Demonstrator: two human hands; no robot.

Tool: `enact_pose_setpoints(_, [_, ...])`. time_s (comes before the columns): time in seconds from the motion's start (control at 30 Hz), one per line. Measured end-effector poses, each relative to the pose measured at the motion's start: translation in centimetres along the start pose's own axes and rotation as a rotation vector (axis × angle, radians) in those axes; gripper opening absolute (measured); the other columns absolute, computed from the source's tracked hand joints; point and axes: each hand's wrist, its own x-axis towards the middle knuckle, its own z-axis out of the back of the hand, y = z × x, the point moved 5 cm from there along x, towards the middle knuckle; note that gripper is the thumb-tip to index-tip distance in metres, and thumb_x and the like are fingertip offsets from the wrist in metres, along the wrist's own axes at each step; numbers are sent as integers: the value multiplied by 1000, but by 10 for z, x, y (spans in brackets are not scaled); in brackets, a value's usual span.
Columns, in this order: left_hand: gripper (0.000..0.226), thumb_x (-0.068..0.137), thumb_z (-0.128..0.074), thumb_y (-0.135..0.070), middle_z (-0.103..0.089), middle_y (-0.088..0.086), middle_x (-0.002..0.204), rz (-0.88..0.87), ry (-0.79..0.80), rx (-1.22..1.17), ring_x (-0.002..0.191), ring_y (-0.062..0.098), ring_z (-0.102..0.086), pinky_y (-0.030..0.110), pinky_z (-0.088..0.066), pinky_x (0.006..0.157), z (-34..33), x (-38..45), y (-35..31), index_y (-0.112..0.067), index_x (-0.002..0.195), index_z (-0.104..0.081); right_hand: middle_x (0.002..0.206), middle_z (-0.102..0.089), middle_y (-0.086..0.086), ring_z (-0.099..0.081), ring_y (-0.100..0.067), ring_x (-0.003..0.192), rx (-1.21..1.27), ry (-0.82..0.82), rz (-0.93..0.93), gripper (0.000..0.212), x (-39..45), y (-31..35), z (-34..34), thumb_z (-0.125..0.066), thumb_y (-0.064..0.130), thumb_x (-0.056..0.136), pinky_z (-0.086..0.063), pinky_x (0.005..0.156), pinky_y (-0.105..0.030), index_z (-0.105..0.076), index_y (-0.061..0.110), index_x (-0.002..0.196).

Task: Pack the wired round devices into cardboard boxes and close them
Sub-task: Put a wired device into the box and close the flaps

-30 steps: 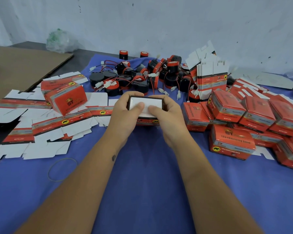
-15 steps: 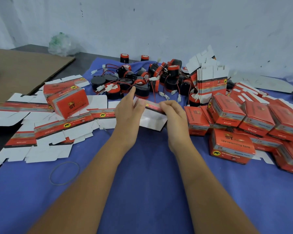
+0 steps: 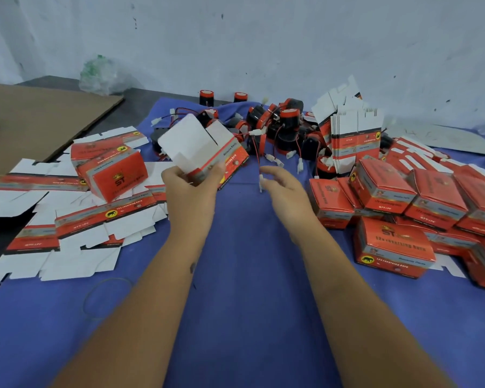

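I judge a box is readied for loading: my left hand [image 3: 192, 189] grips the open red-and-white cardboard box [image 3: 205, 151], while my right hand [image 3: 284, 184], fingers loosely spread and empty, must next take a black-and-red wired round device [image 3: 287, 123] from the pile.

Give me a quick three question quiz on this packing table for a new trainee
1. True or false: the left hand holds an opened box with its white flaps up.
2. Which side of the blue cloth has the pile of closed boxes? A) the person's left B) the person's right
3. What is the right hand holding?

Key: 1 true. 2 B. 3 nothing; its fingers are loosely spread near a white wire plug, in front of the heap of round devices.
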Motion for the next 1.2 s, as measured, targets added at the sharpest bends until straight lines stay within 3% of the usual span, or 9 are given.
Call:
enact_pose_setpoints(0.17, [51, 84, -77, -32, -61, -8, 100, -62, 2, -67, 77, -12, -61, 5, -46, 61, -5, 2, -1, -12, 117, -44, 154, -33, -1, -26, -25, 143, -360, 133, -65, 39, 27, 0, -19, -41, 41, 101, -20, 117, -44, -49, 37, 139])
enact_pose_setpoints(0.3, [51, 86, -74, -32, -59, -11, 105, -37, -18, -141, 86, -11, -62, 7, -48, 65, -3, 2, -1, -16, 119, -37, 104, -68, -9, -59, -30, 101, -453, 76, -16, 37, 19, 5, -26, -43, 41, 102, -38, 99, -44, -68, 13, 103])
enact_pose_setpoints(0.4, [44, 88, -71, -41, -55, -13, 108, -2, -47, -213, 96, -3, -60, 10, -48, 67, 0, 0, -1, -26, 111, -37, 61, -67, -5, -61, -17, 61, -188, 44, -10, 45, 4, 16, -11, -53, 29, 98, -48, 72, -37, -66, 11, 60])
enact_pose_setpoints(0.47, [47, 85, -68, -52, -55, -11, 106, 25, -48, -275, 94, 2, -61, 14, -51, 70, 0, 0, -1, -26, 111, -38, 44, -55, 1, -51, -9, 42, -239, 227, -42, 54, -6, 27, -3, -54, 29, 97, -44, 63, -28, -54, 12, 45])
enact_pose_setpoints(0.57, [43, 77, -61, -57, -61, -7, 106, 44, 8, -350, 96, 5, -64, 29, -53, 84, -4, -1, -2, -29, 104, -40, 39, -46, 2, -51, -16, 44, -510, 543, -121, 55, -24, 31, 6, -54, 37, 96, -49, 63, -29, -54, 12, 48])
enact_pose_setpoints(0.7, [53, 80, -56, -54, -65, 0, 119, 44, 142, -414, 108, 11, -65, 38, -52, 94, -11, 1, -4, -23, 122, -48, 38, -37, -1, -35, -20, 42, -629, 608, -267, 52, -30, 24, 17, -53, 33, 97, -39, 52, -29, -58, 9, 51])
enact_pose_setpoints(0.83, [66, 66, -62, -65, -63, 1, 123, 84, 258, -289, 116, 19, -62, 48, -47, 103, -19, -3, -2, -27, 118, -49, 37, -47, 3, -41, -21, 45, -737, 386, -224, 47, -27, 15, 17, -48, 28, 94, -40, 54, -28, -62, 7, 55])
enact_pose_setpoints(1.0, [44, 73, -54, -65, -62, -13, 102, 79, 283, -168, 97, 8, -63, 34, -51, 84, -23, -7, 4, -34, 101, -43, 56, -36, -1, -29, -21, 52, -771, 33, -69, 36, -26, 9, 11, -51, 26, 88, -22, 50, -28, -34, 13, 60])
enact_pose_setpoints(1.2, [71, 63, -59, -68, -62, -4, 117, 21, 189, -300, 110, 12, -63, 35, -53, 91, -15, -4, -4, -24, 117, -44, 39, -44, 5, -41, -15, 44, -700, 655, -111, 48, -45, 21, -3, -66, 38, 88, -41, 56, -29, -60, 17, 45])
